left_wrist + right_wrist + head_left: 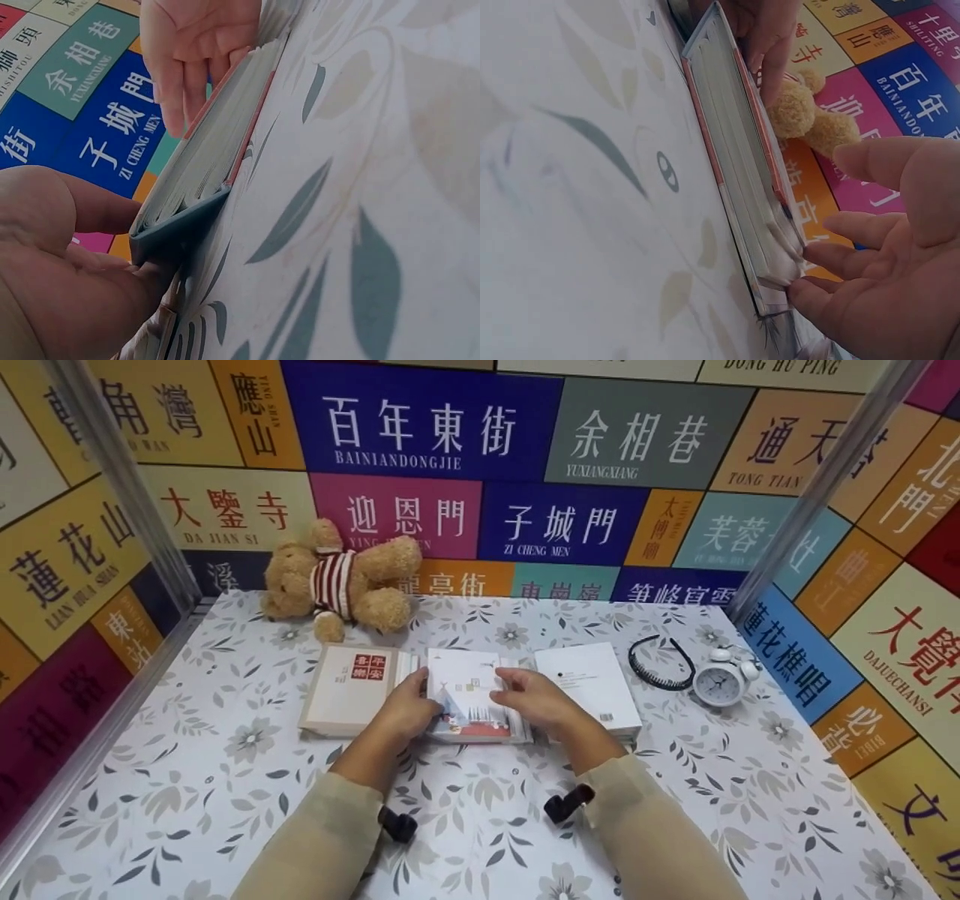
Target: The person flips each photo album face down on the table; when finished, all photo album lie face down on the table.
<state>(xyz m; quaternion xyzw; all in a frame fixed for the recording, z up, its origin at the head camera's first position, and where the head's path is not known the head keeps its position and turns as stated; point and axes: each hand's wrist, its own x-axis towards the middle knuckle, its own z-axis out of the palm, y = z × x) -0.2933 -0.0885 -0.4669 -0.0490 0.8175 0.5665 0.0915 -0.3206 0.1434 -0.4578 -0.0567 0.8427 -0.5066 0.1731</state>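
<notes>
A hardcover book [469, 701] with a white, illustrated cover and a red lower strip lies in the middle of a row of books. My left hand [411, 706] grips its left side; in the left wrist view the blue-grey spine [180, 223] sits between thumb and fingers. My right hand [536, 697] is at the opposite side, fingers spread and loosely bent. Its fingertips touch the page edge near a corner of the book [735, 157] in the right wrist view. A beige book [345, 694] with a red stamp lies left, a white book [589, 682] right.
A teddy bear [334, 581] in a striped shirt lies at the back left. Right of the books are a black headband [671, 685] and a white alarm clock [718, 684]. A flowered cloth [480, 825] covers the table, with sign-printed walls [420, 420] around it.
</notes>
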